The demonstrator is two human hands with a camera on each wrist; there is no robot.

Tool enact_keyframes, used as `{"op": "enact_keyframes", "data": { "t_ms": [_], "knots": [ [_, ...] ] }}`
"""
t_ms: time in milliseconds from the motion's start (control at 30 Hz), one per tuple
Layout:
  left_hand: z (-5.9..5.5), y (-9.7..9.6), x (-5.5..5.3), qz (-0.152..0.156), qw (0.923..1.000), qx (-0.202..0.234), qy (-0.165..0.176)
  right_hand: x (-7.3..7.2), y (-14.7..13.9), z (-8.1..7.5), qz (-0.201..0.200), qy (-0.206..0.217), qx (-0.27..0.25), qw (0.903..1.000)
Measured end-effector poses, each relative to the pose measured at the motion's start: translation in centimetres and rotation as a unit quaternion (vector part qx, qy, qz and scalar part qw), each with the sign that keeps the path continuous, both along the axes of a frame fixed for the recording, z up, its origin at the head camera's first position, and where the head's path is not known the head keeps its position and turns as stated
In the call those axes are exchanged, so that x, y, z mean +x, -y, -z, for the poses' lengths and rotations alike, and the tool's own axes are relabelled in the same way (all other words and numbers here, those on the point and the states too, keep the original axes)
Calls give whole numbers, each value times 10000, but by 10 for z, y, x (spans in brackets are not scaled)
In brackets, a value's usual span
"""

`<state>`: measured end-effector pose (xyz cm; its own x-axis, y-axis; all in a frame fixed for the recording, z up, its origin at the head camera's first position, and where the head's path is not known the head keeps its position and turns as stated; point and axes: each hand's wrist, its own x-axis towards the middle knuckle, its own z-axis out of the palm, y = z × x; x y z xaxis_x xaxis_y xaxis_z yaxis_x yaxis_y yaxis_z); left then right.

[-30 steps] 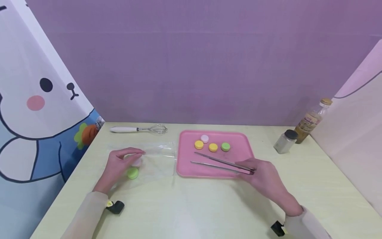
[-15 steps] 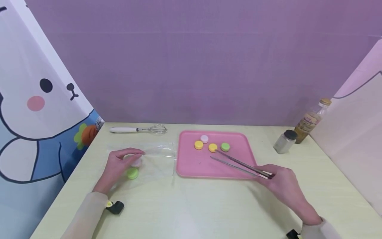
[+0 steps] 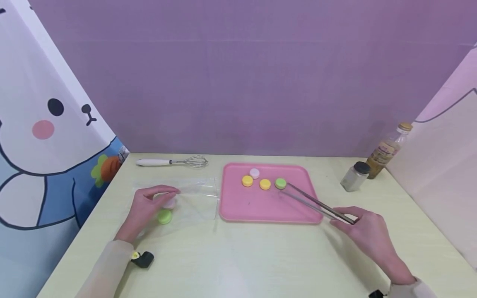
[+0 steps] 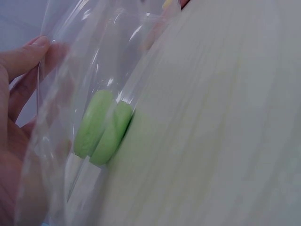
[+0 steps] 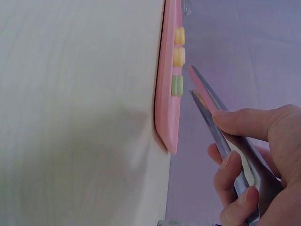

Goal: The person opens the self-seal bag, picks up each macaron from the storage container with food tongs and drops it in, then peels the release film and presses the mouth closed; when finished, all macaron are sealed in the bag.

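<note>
My left hand pinches the edge of a clear plastic bag on the table's left side. Inside the bag are a green macaron and a pale pink one, partly behind my fingers. My right hand grips metal tongs, whose arms are spread with nothing between the tips. The tips hover close to a green macaron on a pink tray. Left of it on the tray are two yellow macarons and a pale pink macaron.
A whisk with a white handle lies at the back left. To the right of the tray stand a black-lidded jar and, behind it, a bottle of amber liquid. A purple backdrop rises behind the table.
My right hand has moved right with the tongs, so the tips went from the tray's left part to the green macaron. My left hand has stayed in place on the bag.
</note>
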<state>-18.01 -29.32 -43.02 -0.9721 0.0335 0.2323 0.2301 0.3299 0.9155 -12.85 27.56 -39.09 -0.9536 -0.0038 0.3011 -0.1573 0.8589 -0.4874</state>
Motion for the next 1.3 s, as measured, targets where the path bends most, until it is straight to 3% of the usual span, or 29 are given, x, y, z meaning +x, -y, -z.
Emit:
{"op": "enact_keyframes", "data": {
  "t_ms": [700, 1300],
  "knots": [
    [2, 0, -1, -5, 10000, -47, 36, -32, 9, 11, -62, -93, 52, 9999],
    [-1, 0, 0, -37, 10000, -41, 21, -38, 14, 17, -155, 280, -175, 9993]
  ]
}}
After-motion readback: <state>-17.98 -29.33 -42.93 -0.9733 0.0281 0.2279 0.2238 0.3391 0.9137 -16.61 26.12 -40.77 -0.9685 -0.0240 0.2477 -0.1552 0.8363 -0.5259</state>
